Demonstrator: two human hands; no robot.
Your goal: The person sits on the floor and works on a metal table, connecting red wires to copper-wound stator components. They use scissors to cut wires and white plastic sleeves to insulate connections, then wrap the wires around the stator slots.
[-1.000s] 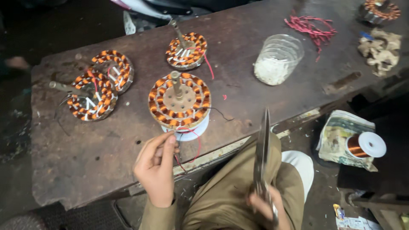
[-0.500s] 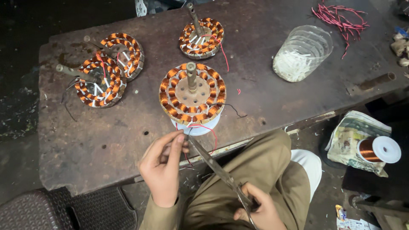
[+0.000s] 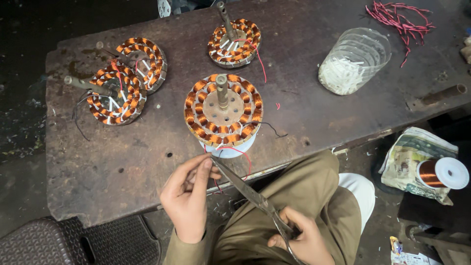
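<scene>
A round copper-wound motor stator (image 3: 223,110) with a steel shaft stands on a white ring at the front of the workbench. A thin red wire (image 3: 239,156) hangs from its front edge. My left hand (image 3: 189,194) pinches that wire just below the stator. My right hand (image 3: 303,238) grips the handles of long metal scissors (image 3: 245,189), and the blade tips meet the wire at my left fingertips.
Three more wound stators (image 3: 117,95) (image 3: 147,61) (image 3: 234,41) lie on the dark wooden bench (image 3: 122,167). A clear plastic jar (image 3: 353,61) of white pieces and a bundle of red wires (image 3: 400,17) sit at the right. A copper wire spool (image 3: 441,172) rests on a bag on the floor.
The scissors swung from pointing upright to slanting left until their tips reached the wire at my left fingers. The view shifted closer to the bench.
</scene>
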